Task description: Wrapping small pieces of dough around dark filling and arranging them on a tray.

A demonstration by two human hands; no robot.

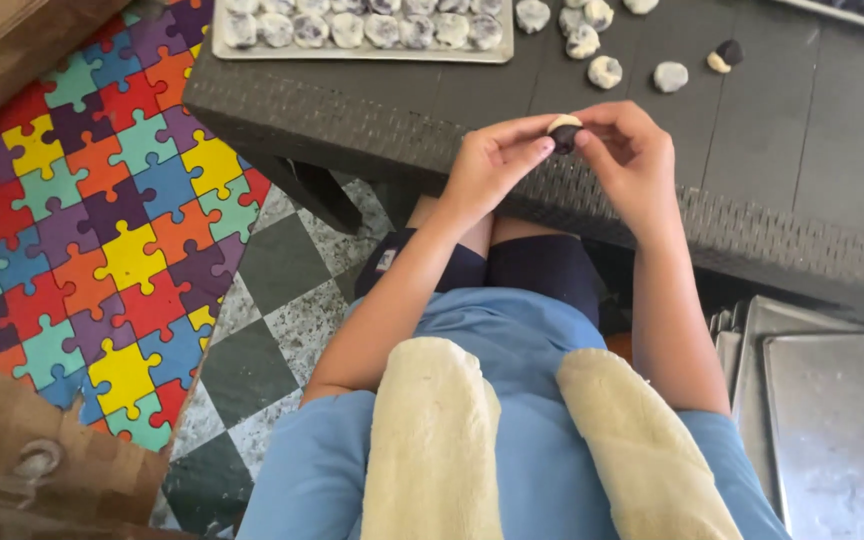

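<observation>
left hand (492, 160) and right hand (630, 160): fingertips pinch one small ball (563, 133) together, pale dough on top, dark part under | ball is up over the dark table (782, 150) edge, so both hands reach | done balls sit on a tray (252, 52), out of the way

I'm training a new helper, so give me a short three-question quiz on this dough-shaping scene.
1. True or false: both hands hold the small two-tone dough ball.
2. Where do the loose shaped pieces lie: A on the dark table, B on the puzzle mat, C on the lap?
3. What lies across the person's lap?

Key
1. True: left hand and right hand pinch the dough ball.
2. A: loose pieces on the dark table, beside the tray.
3. Two long pale dough logs.
</observation>
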